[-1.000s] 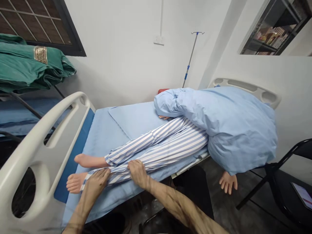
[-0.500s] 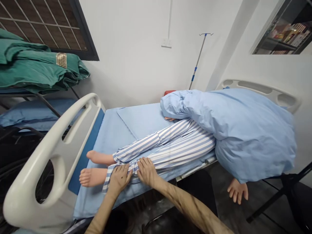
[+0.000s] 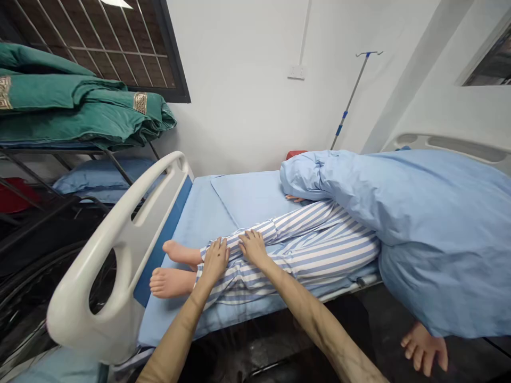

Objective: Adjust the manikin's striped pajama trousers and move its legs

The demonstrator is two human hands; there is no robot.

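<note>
Resting fingers [image 3: 248,240] on striped pajama trousers [image 3: 331,249]

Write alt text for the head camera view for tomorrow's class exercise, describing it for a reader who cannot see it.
Two bare hands, the left and the right, rest on the striped pyjama trousers of a manikin lying on a hospital bed. A blue duvet covers its upper body, and its bare feet point toward the white footboard.

My left hand [image 3: 214,260] and my right hand [image 3: 253,249] are bare, with long, slim fingers. My left forearm [image 3: 175,340], nearest the white bed footboard [image 3: 75,314], is bare to the frame edge. My right forearm [image 3: 319,319] likewise, with veins showing.
</note>
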